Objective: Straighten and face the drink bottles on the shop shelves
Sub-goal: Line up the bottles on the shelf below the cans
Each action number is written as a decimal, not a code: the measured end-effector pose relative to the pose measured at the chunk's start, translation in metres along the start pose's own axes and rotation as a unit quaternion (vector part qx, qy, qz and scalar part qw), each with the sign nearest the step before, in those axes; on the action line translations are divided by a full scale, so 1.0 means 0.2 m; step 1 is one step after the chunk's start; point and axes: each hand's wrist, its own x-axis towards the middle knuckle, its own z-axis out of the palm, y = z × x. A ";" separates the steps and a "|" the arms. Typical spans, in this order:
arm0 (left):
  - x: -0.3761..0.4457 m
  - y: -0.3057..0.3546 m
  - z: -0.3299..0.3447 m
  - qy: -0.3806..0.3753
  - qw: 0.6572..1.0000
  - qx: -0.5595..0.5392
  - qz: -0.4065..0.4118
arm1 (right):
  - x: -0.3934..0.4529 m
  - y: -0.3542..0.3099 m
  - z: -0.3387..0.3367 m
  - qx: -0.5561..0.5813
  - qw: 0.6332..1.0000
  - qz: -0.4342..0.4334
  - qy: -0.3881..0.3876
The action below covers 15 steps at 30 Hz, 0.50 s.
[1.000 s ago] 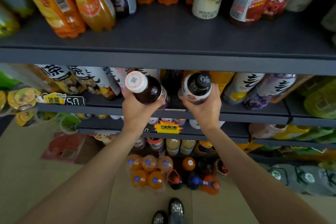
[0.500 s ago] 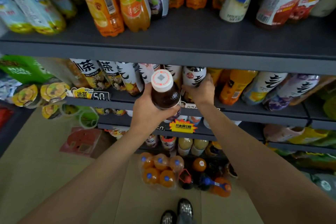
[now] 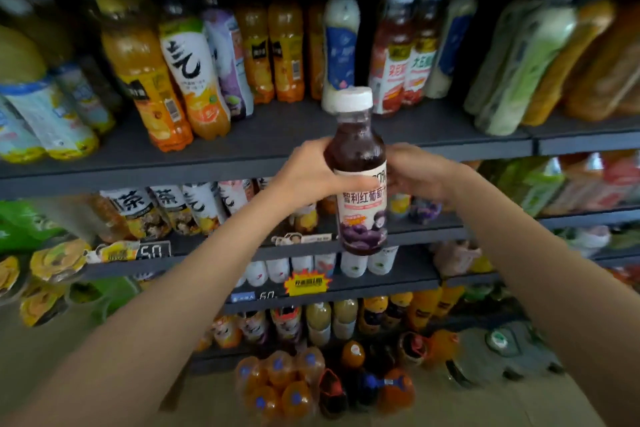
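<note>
I hold a dark grape-juice bottle [image 3: 360,184] with a white cap upright in front of the shelves, its pink and white label facing me. My left hand [image 3: 308,173] grips its left side, thumb across the label's top. My right hand [image 3: 415,173] curls round the bottle's right side from behind. The bottle hangs in the air before the edge of the upper dark shelf [image 3: 242,146], where orange, white and red drink bottles [image 3: 194,80] stand in rows, some leaning.
A lower shelf [image 3: 433,229] carries tea bottles with black and white labels [image 3: 166,211]. Below it are price tags, a yellow starburst sign [image 3: 307,282] and small white bottles. Shrink-wrapped orange bottles [image 3: 277,385] lie on the floor.
The right hand has left the bottle it pushed onto the lower shelf and joined the left on the grape-juice bottle. That bottle rose and now stands upright. The view tilted upward.
</note>
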 end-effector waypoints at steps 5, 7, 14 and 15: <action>0.18 0.52 0.10 0.000 0.993 -0.088 0.073 | -0.39 -0.18 -0.38 0.080 0.987 -0.127 0.055; 0.23 0.74 0.18 0.008 0.991 -0.103 0.089 | -0.54 -0.21 -0.53 0.082 0.981 -0.176 0.025; 0.47 1.32 0.75 0.015 0.986 -0.107 0.127 | -0.96 -0.20 -1.07 -0.124 0.932 -0.274 0.205; 0.50 1.38 0.86 0.016 0.986 -0.106 0.127 | -1.01 -0.19 -1.17 -0.160 0.921 -0.272 0.228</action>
